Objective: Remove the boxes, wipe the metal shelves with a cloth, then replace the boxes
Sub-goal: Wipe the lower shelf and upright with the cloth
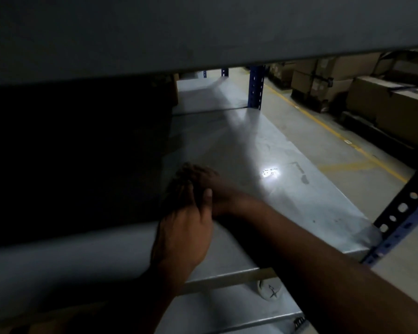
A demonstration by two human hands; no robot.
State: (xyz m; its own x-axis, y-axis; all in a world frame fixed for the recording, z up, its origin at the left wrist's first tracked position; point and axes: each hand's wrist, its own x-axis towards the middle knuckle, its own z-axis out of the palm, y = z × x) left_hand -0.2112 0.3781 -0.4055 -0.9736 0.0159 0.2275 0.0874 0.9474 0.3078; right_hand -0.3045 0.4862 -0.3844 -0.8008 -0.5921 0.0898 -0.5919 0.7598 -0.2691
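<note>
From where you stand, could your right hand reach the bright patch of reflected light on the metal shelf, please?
Probably yes. The right hand already rests on the metal shelf beside the left hand, and the bright patch lies just to its right on bare metal, with nothing visible between them.

Dim warehouse aisle on my feed. Grey concrete floor (pixel 323 131) with a yellow painted line (pixel 307 114) running along it. Blue perforated uprights (pixel 255 86) at the far rack, another dark one (pixel 403 208) close right. Everything left of centre is in deep shadow (pixel 70 153). Bright light glare (pixel 270 173) reflects mid-frame.
</note>
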